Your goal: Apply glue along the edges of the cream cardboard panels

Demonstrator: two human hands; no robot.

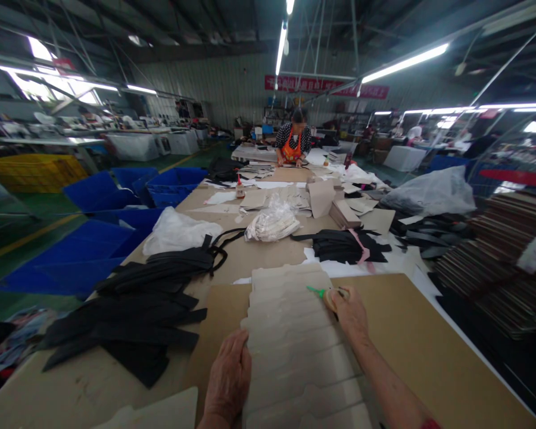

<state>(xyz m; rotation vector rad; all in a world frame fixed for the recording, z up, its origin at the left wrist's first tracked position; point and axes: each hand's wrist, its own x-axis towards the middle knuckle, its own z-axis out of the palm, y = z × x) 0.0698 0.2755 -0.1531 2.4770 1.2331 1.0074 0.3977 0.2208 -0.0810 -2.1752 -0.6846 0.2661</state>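
My right hand (352,316) is wrapped around a small glue bottle (329,299), tilted so its green nozzle points left. The nozzle tip is just over a row of overlapping pale card pieces (290,328), laid like shingles towards me. My left hand (230,372) lies along the left edge of that row, fingers stretched forward and close together, holding nothing that I can see. Under the row is a brown board (384,322). Black fabric strips (147,316) are heaped to the left of my left hand, and another pale card piece (161,414) lies at the near edge.
Ahead are a bundle of black strips (339,245) with a pink tie, a clear plastic bag (272,223) and a red-capped bottle (240,189). Blue bins (84,256) stand left of the table; stacked boards (486,268) rise at right. A person in an orange apron (291,149) works opposite.
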